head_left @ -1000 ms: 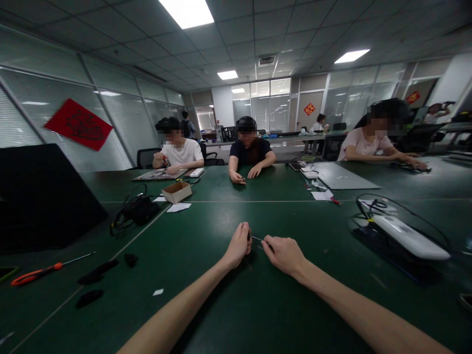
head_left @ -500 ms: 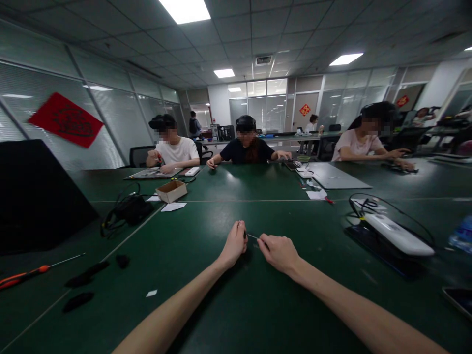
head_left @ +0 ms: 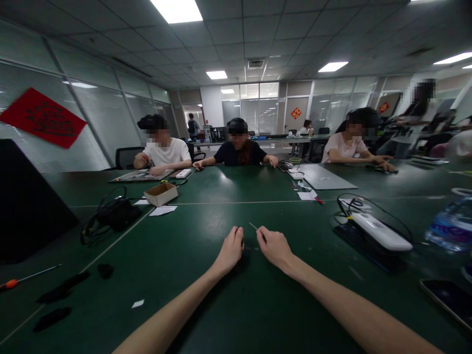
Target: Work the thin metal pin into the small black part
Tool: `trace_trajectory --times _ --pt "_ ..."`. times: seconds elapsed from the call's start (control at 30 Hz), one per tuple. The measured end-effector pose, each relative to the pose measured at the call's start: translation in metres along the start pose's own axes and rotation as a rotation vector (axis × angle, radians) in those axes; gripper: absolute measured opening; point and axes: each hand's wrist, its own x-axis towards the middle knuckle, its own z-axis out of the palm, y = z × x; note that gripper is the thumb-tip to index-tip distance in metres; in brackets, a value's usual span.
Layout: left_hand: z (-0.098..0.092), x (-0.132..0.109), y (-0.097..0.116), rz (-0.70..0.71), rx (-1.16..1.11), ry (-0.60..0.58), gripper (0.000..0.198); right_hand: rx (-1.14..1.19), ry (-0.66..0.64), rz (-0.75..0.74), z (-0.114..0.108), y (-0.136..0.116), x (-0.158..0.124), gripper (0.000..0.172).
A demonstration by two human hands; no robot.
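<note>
My left hand (head_left: 230, 250) is closed above the green table (head_left: 206, 305). Its fingers are pinched round a small dark object (head_left: 242, 241), mostly hidden, whose kind I cannot make out. A short way to its right, my right hand (head_left: 276, 250) is curled round a thin tool, with a slim pale metal shaft (head_left: 252, 226) poking out toward the upper left. The handle is hidden inside the fist. The shaft's tip points past the left hand's fingers and is apart from them.
On the left lie an orange screwdriver (head_left: 13, 283), dark pieces (head_left: 51, 318), a white scrap (head_left: 137, 304), a black cabled device (head_left: 118, 215) and an open box (head_left: 162, 194). Rightward are a white device (head_left: 381, 231), phone (head_left: 448, 300) and water bottle (head_left: 452, 226). Three people sit opposite.
The shaft's tip, earlier at the left hand's fingers, has come away and now points up-left. My view has turned slightly right. A standing person has appeared at the back right.
</note>
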Motion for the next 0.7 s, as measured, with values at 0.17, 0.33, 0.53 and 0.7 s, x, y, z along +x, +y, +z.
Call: trace_trajectory --times 0.17,0.33,0.53,0.7 --pt "-0.007 0.010 -0.007 -0.101 -0.199 0.025 0.039 -0.020 -0.019 -0.099 -0.001 -0.003 -0.003 0.035" --pt "-0.011 0.013 -0.010 -0.119 -0.293 -0.006 0.040 -0.047 -0.027 -0.125 0.000 -0.005 -0.004 0.034" --pt "-0.013 0.013 -0.011 -0.148 -0.319 -0.004 0.042 0.014 -0.017 -0.169 -0.005 -0.006 -0.006 0.032" --pt "-0.016 0.014 -0.009 -0.168 -0.378 -0.035 0.043 0.029 0.021 -0.235 -0.005 -0.007 -0.006 0.029"
